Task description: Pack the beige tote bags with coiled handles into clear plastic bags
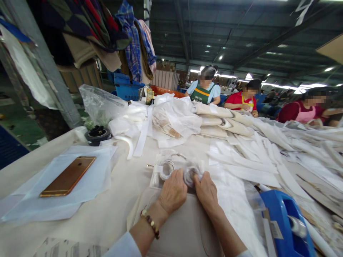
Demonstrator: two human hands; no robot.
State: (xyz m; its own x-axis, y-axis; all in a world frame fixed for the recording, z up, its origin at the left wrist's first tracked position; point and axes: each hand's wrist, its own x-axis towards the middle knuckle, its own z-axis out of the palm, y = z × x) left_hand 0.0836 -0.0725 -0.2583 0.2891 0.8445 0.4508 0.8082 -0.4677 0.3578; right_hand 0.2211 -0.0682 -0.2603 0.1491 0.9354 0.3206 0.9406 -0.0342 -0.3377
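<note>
In the head view, a beige bag-like piece (182, 217) lies flat on the table under my wrists. At its far edge are two round coils, both seemingly wrapped in clear plastic. My right hand (207, 191) is closed on the right coil (189, 175), thumb and fingers at its right side. My left hand (173, 189), with a beaded bracelet at the wrist, is curled between the coils; its fingertips are hidden. Touching or close to that hand is the left coil (166, 169). A small metal end (149, 166) pokes out at its left.
On pale sheets (96, 178) to the left rests a phone (69, 176). A black tape roll (98, 135) sits behind it. White strips (246, 157) and wrapped pieces (214, 121) are heaped ahead and right. A blue tape dispenser (286, 221) stands front right. Several co-workers sit beyond.
</note>
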